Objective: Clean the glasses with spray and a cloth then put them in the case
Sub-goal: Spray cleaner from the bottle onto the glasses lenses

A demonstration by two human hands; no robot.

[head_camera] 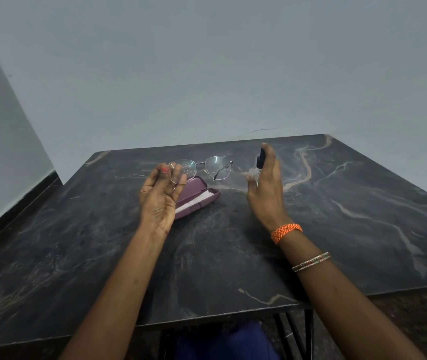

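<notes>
While both forearms reach out over the dark marbled desk (pixel 363 229), the left hand (pixel 159 201) is turned palm up and tilted inward, its fingers (pixel 178 175) curled and pinched on the rim of one lens of the glasses (pixel 202 167), which are held up above the desk with the lenses facing the person. The right hand (pixel 266 188) stands on edge, palm toward the glasses, fingers wrapped round a small clear spray (pixel 259 165) (black top, forefinger resting over it) close beside the other lens. Below the glasses, partly behind the left hand, the purple case (pixel 196 198) lies open on the desk with a white cloth (pixel 194 202) inside.
</notes>
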